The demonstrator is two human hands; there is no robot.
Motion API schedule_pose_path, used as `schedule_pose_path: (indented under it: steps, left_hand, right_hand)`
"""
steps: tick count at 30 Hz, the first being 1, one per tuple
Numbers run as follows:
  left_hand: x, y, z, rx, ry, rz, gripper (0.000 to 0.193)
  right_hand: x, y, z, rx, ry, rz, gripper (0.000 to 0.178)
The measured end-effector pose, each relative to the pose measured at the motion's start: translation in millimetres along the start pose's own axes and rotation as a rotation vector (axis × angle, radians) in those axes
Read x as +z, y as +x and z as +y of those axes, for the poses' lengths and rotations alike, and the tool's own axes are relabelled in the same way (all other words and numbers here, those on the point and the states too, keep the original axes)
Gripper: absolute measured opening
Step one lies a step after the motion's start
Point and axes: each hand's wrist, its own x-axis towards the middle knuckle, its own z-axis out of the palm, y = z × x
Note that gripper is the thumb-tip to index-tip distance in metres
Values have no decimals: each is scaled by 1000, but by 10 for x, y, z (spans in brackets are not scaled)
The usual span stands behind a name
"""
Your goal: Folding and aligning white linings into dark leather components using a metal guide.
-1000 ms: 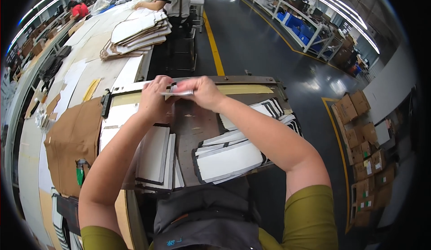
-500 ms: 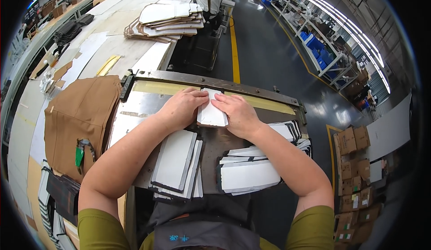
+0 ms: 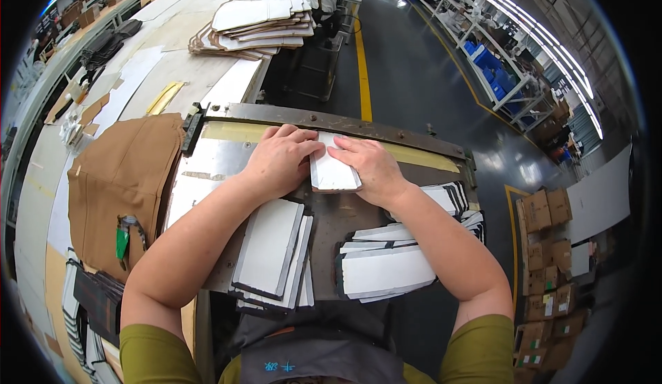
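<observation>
Left to right we log: brown fabric [image 3: 121,177]; our left hand [image 3: 279,160] and right hand [image 3: 372,169], both pressed flat on a small white panel [image 3: 333,174]. The panel lies between our hands on the metal surface [image 3: 207,170], long axis running away from us, both hands equally near.

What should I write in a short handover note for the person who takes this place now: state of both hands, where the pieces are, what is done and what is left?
Left hand: flat on the left edge of the white piece, pressing it down.
Right hand: flat on its right edge, also pressing.
The white piece lies on the metal work plate, just below the tape strip along the far bar.
Done, as it seems: a stack of white pieces at lower left.
Left, as it seems: a fanned pile of pieces at lower right, under the right forearm.
Brown cardboard sheet lies left of the plate.
</observation>
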Motion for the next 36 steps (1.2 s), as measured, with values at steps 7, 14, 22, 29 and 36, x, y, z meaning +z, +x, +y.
schedule_pose_path:
  steps: [7,14,22,29,36]
  left_hand:
    - [-4,-11,-9,13,52,19,37]
    - [-50,-4,35,14,51,12,35]
    - [-50,-17,-5,72,5,-21,31]
    - [-117,32,9,-15,3,-100,31]
    - [-91,21,20,5,33,-70,32]
  right_hand:
    - [-37,31,-27,-43,-42,2,48]
    - [-45,7,-50,-56,-52,55,47]
    - [-53,-45,-94,31,58,8,41]
    - [-234,-36,-40,139,1,-164,43]
    - [-286,-53,-30,259,118,-142,61]
